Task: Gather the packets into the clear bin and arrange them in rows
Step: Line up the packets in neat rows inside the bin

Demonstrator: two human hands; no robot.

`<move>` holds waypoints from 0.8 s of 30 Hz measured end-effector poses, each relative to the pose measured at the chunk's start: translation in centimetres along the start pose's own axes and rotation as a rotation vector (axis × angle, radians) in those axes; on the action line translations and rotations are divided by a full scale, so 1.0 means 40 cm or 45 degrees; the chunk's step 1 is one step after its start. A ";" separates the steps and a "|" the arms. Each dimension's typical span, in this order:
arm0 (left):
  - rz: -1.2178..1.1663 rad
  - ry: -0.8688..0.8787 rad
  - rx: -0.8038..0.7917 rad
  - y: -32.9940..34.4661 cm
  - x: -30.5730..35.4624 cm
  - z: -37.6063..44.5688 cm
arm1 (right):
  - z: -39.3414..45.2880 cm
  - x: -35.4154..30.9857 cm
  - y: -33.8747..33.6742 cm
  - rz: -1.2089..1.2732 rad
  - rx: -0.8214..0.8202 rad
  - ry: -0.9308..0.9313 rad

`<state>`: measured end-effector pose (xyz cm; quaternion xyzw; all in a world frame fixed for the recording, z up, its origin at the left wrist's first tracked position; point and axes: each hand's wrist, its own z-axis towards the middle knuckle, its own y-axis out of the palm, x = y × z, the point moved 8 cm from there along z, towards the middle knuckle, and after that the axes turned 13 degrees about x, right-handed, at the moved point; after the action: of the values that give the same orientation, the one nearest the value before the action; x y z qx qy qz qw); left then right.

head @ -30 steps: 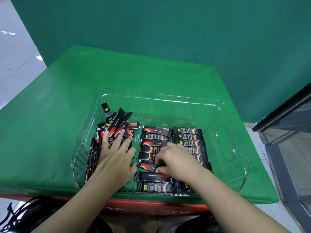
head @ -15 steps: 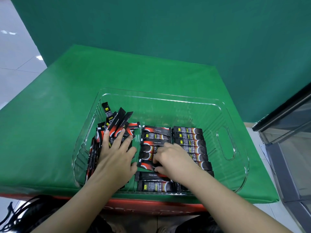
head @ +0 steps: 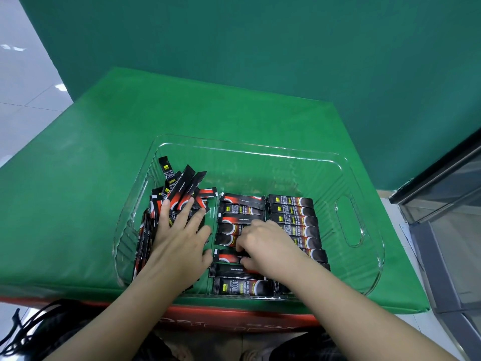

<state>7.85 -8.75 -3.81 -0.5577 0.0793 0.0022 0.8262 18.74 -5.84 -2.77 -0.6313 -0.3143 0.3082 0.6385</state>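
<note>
A clear bin (head: 260, 152) stands on the green table and holds black and red stick packets. Two tidy rows lie in it: a middle row (head: 240, 213) and a right row (head: 294, 212). A loose heap of packets (head: 182, 186) fills the bin's left side. My left hand (head: 179, 238) rests flat on that heap with fingers spread. My right hand (head: 263, 243) is over the middle row, its curled fingers pinching one packet (head: 226, 256) in that row. The hand hides part of both rows.
The green table (head: 104, 152) has a red front edge (head: 234, 319) below the bin. A green backdrop stands behind. A dark glass-fronted cabinet (head: 447, 204) is at the right. The bin has a handle cutout (head: 348, 222) on its right wall.
My right hand has shifted slightly left and forward along the middle row, with the pinched packet moving a little. My left hand has stayed on the heap.
</note>
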 end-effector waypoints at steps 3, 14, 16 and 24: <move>-0.001 -0.002 0.001 -0.002 -0.001 0.001 | -0.003 0.005 0.003 0.009 -0.007 0.015; 0.016 0.007 -0.006 0.001 -0.001 0.000 | -0.037 -0.023 -0.003 0.154 -0.059 -0.007; 0.014 0.007 -0.008 0.003 -0.001 0.000 | -0.038 -0.019 0.001 0.158 -0.054 0.005; -0.006 0.008 0.018 -0.002 0.000 0.000 | 0.039 0.025 -0.078 0.316 0.103 0.166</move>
<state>7.85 -8.78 -3.75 -0.5519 0.0807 -0.0020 0.8300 18.11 -4.13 0.37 -0.6577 -0.1790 0.3554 0.6396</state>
